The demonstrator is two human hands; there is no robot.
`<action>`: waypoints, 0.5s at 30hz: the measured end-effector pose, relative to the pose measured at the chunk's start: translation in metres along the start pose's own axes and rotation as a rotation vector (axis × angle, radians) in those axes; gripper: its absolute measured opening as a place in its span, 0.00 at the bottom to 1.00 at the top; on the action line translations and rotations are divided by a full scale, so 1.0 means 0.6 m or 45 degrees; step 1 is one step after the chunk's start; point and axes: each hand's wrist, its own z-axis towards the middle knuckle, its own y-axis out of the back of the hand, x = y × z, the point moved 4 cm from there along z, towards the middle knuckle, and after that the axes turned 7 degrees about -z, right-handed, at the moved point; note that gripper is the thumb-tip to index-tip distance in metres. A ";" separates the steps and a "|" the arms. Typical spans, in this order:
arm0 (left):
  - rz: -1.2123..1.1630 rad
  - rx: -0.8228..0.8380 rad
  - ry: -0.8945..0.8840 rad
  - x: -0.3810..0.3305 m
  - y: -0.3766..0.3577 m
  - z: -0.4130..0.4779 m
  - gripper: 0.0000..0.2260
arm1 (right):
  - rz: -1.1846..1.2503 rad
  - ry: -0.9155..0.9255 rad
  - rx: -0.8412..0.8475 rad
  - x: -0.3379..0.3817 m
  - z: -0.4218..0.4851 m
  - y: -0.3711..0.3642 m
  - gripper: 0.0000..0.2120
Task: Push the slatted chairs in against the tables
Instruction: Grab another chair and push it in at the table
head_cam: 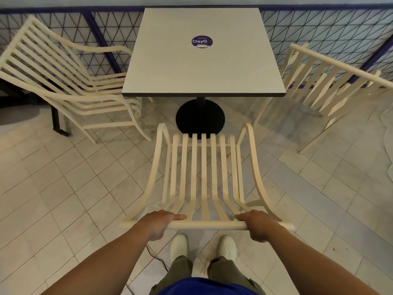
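A cream slatted chair (203, 171) stands in front of me, facing a square grey table (202, 60) on a black round pedestal base (200, 118). My left hand (161, 225) grips the left part of the chair's top rail, and my right hand (258, 225) grips the right part. The chair's front edge is over the near rim of the base, short of the table's edge. A second slatted chair (63, 81) sits at the table's left side, angled. A third slatted chair (331, 86) stands at the right side with its back toward me.
A dark wire-mesh fence with purple posts (102, 39) runs behind the table. A dark table leg on a caster (59, 122) stands at the left. White fabric (387, 135) lies at the right edge. A thin cable (157, 258) crosses the tiled floor by my feet.
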 end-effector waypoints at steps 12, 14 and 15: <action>0.046 0.019 -0.024 -0.007 0.003 0.003 0.43 | -0.053 0.034 0.008 -0.013 0.005 0.002 0.34; 0.050 0.026 -0.034 -0.013 0.003 0.004 0.42 | -0.070 0.039 0.010 -0.017 0.005 0.002 0.34; 0.046 0.030 -0.034 -0.015 0.003 0.005 0.42 | -0.073 0.040 0.016 -0.019 0.005 0.002 0.34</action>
